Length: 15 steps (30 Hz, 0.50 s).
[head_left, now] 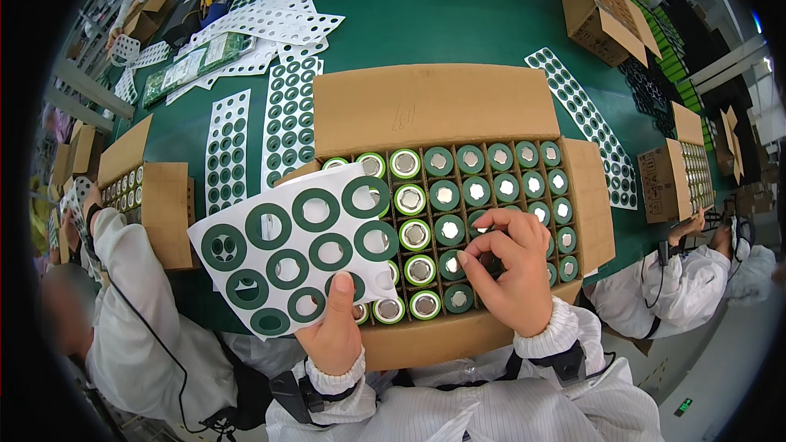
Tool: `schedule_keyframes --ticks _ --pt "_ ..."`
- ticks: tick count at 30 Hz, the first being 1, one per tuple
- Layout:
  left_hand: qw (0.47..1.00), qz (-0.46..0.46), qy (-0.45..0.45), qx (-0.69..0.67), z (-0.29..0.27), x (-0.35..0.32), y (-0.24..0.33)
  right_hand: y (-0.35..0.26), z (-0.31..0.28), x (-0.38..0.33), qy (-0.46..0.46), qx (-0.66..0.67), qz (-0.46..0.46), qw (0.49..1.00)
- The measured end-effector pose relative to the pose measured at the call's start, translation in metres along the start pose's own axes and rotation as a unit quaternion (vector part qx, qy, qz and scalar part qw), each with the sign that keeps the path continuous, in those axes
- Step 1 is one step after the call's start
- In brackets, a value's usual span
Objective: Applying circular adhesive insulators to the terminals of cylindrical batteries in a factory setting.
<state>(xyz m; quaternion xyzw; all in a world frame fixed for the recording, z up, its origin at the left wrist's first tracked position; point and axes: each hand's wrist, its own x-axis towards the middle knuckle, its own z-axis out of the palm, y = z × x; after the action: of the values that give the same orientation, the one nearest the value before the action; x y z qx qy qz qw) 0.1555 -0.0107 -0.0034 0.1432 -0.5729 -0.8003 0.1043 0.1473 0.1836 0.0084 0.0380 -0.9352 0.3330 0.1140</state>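
My left hand (334, 323) grips a white sheet of green ring stickers (304, 239), thumb on top near its lower right corner. This sheet covers the left part of an open cardboard box (434, 106). Rows of cylindrical battery cells (416, 234) stand upright inside, metal ends up. Bright green rims show on the left cells, while dark green ring stickers (449, 230) sit on the cells further right. Over these cells my right hand (520, 270) is closed, thumb and index finger brought together near one cell top. Whatever they hold, if anything, is too small to make out.
More ring sheets (228, 147) lie behind the box, with another (583, 124) at right. Used white sheets (286, 20) pile up beside a green plastic packet (196, 69). Co-workers in white (147, 311) sit close on both sides, with open boxes (168, 213) by them.
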Motion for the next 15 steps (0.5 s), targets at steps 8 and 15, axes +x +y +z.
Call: schedule_keyframes --ticks 8,15 --pt "1.000 0.006 -0.010 -0.007 0.0020 0.0002 0.0001 -0.0024 -0.0005 0.0000 0.011 -0.030 -0.019 0.999" --pt "1.000 -0.005 -0.004 -0.011 0.0016 -0.0005 -0.0003 -0.0086 0.0028 -0.0040 0.021 -0.144 -0.080 0.986"
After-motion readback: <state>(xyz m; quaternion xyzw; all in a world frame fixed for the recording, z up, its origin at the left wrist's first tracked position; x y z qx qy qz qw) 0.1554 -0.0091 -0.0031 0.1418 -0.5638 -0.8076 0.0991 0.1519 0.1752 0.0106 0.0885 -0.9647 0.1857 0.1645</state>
